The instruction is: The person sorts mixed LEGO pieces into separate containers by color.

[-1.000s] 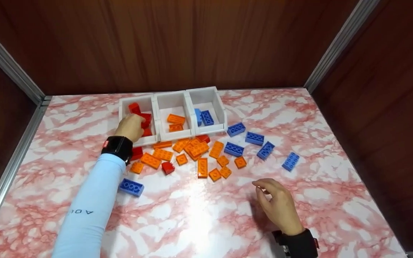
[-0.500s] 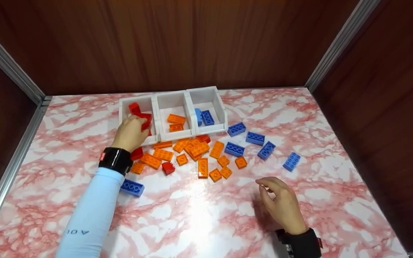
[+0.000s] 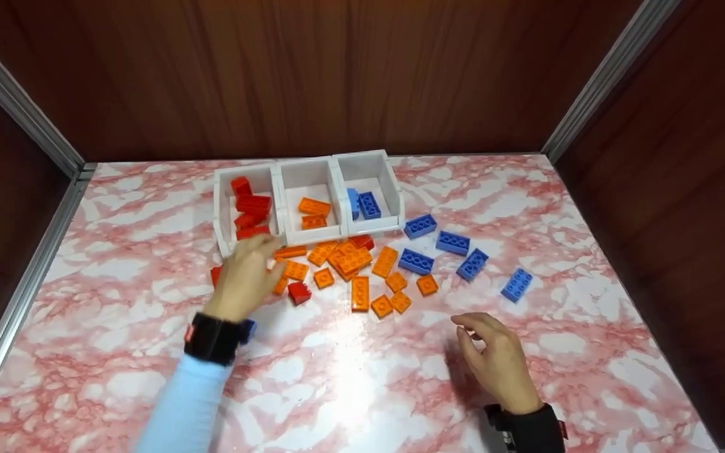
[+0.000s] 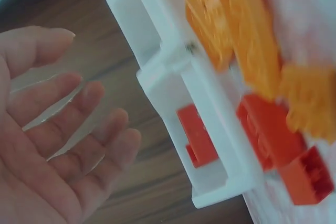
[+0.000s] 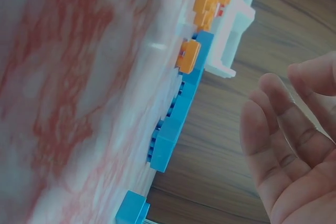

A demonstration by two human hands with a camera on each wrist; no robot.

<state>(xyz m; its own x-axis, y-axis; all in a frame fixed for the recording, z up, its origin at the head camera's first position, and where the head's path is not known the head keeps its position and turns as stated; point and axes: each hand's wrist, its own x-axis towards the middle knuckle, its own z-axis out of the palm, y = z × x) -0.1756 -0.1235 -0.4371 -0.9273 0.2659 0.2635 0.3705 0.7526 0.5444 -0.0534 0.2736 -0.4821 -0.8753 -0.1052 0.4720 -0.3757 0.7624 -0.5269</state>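
Note:
My left hand (image 3: pixel 246 277) hovers over the left part of the loose bricks, just in front of the left bin. In the left wrist view its fingers (image 4: pixel 100 124) are loosely bent and hold nothing. Several red bricks (image 3: pixel 253 204) lie in the left white bin (image 3: pixel 218 207). My right hand (image 3: pixel 494 358) hangs above the table at the right, fingers relaxed, nothing in the palm. Nearest to it are an orange brick (image 3: pixel 427 285) and a light blue brick (image 3: pixel 517 285). Partly hidden by my left hand and wrist are a red brick (image 3: pixel 215 275) and a blue brick (image 3: pixel 248 331).
The middle bin (image 3: pixel 337 217) holds orange bricks (image 3: pixel 314 207), the right bin (image 3: pixel 398 195) blue ones (image 3: pixel 369 205). Loose orange bricks (image 3: pixel 360 294) and blue bricks (image 3: pixel 416 262) lie in front. A brown panel (image 3: pixel 312 75) closes off the back of the marbled table (image 3: pixel 337 390).
My left hand has come out of the left bin and back toward me, leaving red bricks inside. The right hand has shifted only slightly. The view has moved a little.

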